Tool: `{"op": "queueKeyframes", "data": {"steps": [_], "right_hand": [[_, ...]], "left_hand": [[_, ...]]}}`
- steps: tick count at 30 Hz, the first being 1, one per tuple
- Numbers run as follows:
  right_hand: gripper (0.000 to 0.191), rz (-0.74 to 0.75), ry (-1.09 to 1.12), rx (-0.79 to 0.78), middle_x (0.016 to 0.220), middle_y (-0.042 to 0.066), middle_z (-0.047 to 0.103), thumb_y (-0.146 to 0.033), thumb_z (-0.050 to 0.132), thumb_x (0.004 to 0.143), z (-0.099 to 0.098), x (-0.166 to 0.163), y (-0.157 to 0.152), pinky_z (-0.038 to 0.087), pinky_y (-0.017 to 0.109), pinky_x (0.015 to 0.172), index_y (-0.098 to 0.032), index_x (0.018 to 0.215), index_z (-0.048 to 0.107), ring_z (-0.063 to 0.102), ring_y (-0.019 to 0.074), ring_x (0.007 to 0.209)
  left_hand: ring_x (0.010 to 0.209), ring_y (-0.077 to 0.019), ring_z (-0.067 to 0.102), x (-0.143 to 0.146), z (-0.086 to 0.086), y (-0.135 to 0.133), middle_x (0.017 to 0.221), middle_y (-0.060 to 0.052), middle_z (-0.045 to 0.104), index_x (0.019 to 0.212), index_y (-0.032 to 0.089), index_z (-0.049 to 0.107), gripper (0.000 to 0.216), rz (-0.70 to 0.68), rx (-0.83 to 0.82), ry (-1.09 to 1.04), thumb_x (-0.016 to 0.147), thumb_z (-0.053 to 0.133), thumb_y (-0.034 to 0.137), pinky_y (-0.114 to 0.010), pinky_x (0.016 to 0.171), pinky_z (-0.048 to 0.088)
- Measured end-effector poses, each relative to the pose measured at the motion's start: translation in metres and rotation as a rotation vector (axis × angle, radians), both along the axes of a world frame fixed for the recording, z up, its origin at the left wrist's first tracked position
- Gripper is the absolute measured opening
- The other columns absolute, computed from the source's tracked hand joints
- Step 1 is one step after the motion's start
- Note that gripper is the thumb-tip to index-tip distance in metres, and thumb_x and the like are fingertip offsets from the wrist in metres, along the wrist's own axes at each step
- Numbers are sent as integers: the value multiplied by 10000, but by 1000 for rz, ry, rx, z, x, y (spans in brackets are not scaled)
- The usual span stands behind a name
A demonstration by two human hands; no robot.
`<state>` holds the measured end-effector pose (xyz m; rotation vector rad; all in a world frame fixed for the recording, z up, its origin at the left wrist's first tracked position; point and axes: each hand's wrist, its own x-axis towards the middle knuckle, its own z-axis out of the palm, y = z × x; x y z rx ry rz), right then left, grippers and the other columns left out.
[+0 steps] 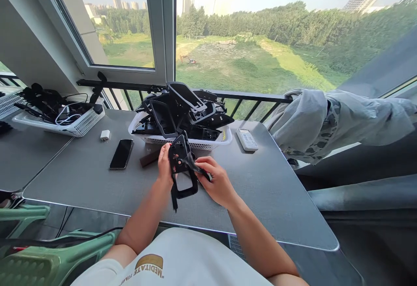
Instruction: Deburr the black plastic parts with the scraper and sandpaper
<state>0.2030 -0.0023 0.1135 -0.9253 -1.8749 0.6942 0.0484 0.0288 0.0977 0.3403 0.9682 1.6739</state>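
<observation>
Basket (221, 140) w/ black parts just behind hands, phone (121, 154) left, remote (246, 139) right.

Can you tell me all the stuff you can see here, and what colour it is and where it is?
black plastic frame part: one, black, held above the grey table
white mesh basket of black plastic parts: one, white, table's far edge
second white basket with cables: one, white, far left
black smartphone: one, black, left of the hands
small white charger block: one, white, near the phone
white remote control: one, white, right of the basket
grey jacket: one, grey, over the railing at right
green plastic chair: one, green, lower left
left hand: grips the frame
right hand: grips the frame's strap
</observation>
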Motion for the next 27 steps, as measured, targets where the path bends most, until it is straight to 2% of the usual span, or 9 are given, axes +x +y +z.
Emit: {"op": "queueKeyframes", "data": {"steps": [6,9,12,15,17,18,23,27], "right_hand": [[300,49,-35,23,984,79,688,-50,512,806,0,4,-3,554,313,777,-223,945,714,676,184,872],[244,76,33,-32,945,71,696,-79,537,813,5,6,-1,549,301,741,-220,891,720,677,179,841],[138,138,154,-129,902,68,699,-164,590,848,10,9,2,544,291,688,-213,846,719,670,176,799],[116,-29,281,-121,931,70,695,-223,597,865,11,8,12,543,322,738,-221,846,711,659,195,854],[111,-150,286,-114,948,69,689,-233,597,846,9,3,19,541,344,775,-224,862,706,654,209,884],[113,-159,260,-128,941,68,687,-236,600,830,7,1,22,543,346,772,-220,872,704,653,212,874],[156,-76,79,-157,906,58,698,-194,576,810,1,1,24,533,321,750,-201,902,703,648,197,841],[165,58,79,-152,890,53,724,-154,560,829,7,11,13,526,292,690,-205,878,709,660,185,813]], "left_hand": [[417,-51,447,0,2,-1,587,94,507,865,209,538,485,6,-13,106,652,753,588,-175,393,328],[410,-59,452,1,4,-4,589,90,508,875,215,547,509,27,-33,174,644,739,627,-173,364,300],[424,-64,457,4,2,-6,584,87,503,861,214,543,522,40,-8,215,638,738,644,-178,376,328],[422,-62,444,9,0,-8,580,86,495,858,218,534,531,-13,-5,222,648,720,668,-181,386,336],[438,-63,453,12,0,-10,591,84,495,861,220,534,534,-35,5,223,651,714,676,-180,397,343],[448,-64,457,13,0,-11,595,84,492,860,221,533,536,-27,11,227,649,716,679,-179,402,346],[452,-68,441,13,-5,-11,580,86,477,857,220,533,547,11,-15,239,630,727,679,-184,404,336],[471,-68,455,9,-13,-2,588,86,500,853,216,532,522,64,-59,197,621,755,627,-186,448,367]]}}
